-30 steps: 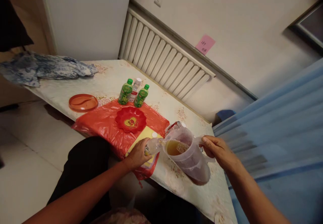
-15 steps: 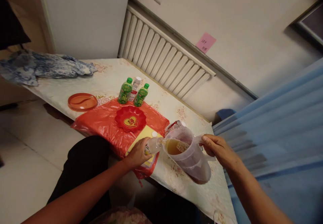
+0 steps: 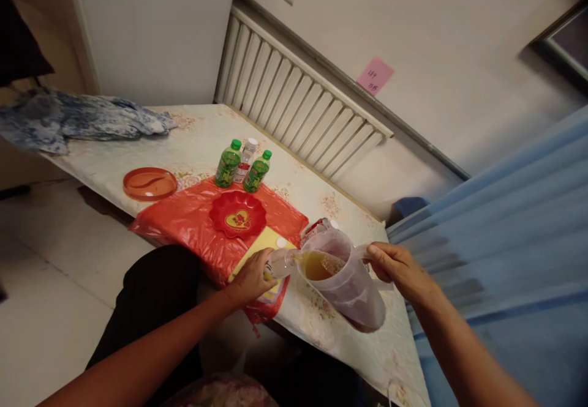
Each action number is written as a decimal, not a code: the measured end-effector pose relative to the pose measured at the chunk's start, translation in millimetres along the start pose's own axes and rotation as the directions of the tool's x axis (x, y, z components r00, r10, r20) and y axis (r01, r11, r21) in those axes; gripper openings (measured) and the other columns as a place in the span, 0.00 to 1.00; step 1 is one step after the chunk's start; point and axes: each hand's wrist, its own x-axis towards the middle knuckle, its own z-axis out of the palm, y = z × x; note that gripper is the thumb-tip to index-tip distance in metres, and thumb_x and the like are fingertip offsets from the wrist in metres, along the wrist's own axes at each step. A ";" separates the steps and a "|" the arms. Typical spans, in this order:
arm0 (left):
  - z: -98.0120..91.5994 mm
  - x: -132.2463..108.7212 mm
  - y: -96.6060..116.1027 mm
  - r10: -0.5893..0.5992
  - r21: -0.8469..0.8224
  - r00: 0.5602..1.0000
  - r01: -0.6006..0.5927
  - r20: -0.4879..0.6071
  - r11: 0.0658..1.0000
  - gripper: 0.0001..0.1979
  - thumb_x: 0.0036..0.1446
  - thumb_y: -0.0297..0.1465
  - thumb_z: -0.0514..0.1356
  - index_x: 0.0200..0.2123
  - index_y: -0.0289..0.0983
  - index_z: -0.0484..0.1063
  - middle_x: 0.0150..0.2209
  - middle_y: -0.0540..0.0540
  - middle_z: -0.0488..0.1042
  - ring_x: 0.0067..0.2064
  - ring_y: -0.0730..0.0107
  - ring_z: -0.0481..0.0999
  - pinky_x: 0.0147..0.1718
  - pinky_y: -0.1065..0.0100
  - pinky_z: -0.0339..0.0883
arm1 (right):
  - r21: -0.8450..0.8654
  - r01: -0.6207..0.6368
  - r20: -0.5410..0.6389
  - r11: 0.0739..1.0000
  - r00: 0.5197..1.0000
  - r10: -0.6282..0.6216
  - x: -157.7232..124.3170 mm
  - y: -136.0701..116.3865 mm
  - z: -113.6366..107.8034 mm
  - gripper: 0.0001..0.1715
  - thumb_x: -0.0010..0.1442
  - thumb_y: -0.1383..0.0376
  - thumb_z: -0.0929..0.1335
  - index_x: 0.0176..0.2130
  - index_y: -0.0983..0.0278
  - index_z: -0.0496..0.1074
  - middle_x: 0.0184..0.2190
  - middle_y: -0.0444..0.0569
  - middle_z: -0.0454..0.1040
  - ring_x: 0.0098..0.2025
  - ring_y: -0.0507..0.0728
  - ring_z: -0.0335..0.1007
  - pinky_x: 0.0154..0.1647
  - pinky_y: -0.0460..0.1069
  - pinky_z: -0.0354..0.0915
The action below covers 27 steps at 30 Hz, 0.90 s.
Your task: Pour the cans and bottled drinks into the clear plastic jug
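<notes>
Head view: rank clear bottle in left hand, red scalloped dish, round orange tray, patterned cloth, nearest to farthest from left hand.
1. Clear bottle: gripped in the left hand.
2. Red scalloped dish: beyond the hand, on red plastic.
3. Round orange tray: farther off, to the left.
4. Patterned cloth: farthest, at the far left.

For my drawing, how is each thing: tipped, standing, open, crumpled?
Translucent plastic pitcher in right hand: tipped, holding amber liquid
Clear plastic bottle in left hand: tipped, uncapped
Two green plastic bottles: upright, capped
White-capped clear bottle: upright, capped
Red scalloped plate: face up
Blue-white patterned cloth: crumpled
</notes>
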 end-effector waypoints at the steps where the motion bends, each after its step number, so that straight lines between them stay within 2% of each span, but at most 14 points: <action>1: -0.2 0.0 0.2 0.001 -0.002 1.000 -0.001 0.001 1.000 0.35 0.40 0.26 0.66 0.54 0.38 0.63 0.52 0.40 0.72 0.56 0.52 0.71 0.58 0.50 0.64 | -0.006 0.002 0.001 1.000 1.000 -0.002 0.1 0.2 -0.3 0.36 0.57 0.37 0.61 0.28 0.67 0.70 0.16 0.37 0.52 0.20 0.48 0.46 0.21 0.46 0.44; 27: 0.0 -2.0 -0.9 0.003 -0.001 1.000 -0.003 -0.002 1.000 0.34 0.41 0.26 0.65 0.55 0.39 0.63 0.53 0.40 0.72 0.56 0.52 0.71 0.58 0.50 0.63 | -0.050 0.020 0.014 0.999 1.000 -0.019 2.2 2.7 -2.3 0.33 0.60 0.39 0.61 0.29 0.66 0.71 0.16 0.38 0.53 0.20 0.48 0.47 0.21 0.45 0.46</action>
